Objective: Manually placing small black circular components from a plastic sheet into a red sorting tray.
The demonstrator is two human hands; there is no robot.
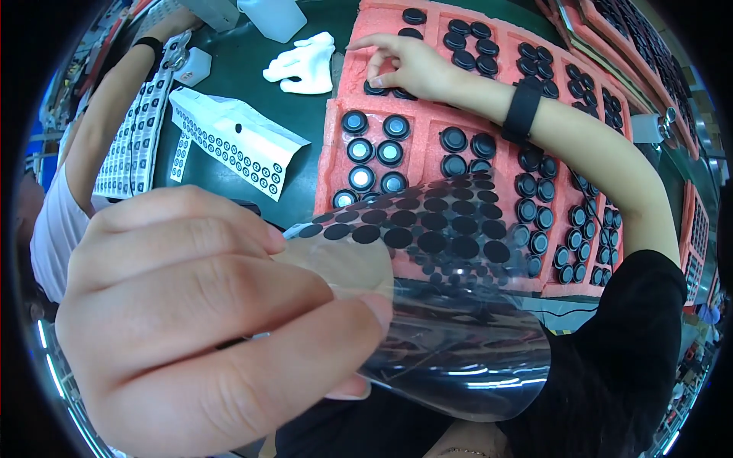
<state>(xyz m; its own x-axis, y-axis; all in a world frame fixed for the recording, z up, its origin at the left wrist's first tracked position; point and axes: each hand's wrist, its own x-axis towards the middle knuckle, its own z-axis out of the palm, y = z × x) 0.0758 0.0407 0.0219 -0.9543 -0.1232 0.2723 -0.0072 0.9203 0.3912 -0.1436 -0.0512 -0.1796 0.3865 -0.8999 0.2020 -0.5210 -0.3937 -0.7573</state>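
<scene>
My left hand, large and close in the view, is closed on a clear plastic sheet with rows of black round stickers. The sheet curls and hangs over the near part of a pink foam tray. Across the tray reaches my right arm, with a black band at the wrist. Over its far left part is my right hand, fingers apart and nothing visible in them. Below it are black round parts. Nearer parts have pale, shiny centres.
A white glove and a white sheet of round stickers lie on the green table. Another person's arm reaches in at left. White bottles stand at the back and right. More trays are stacked at far right.
</scene>
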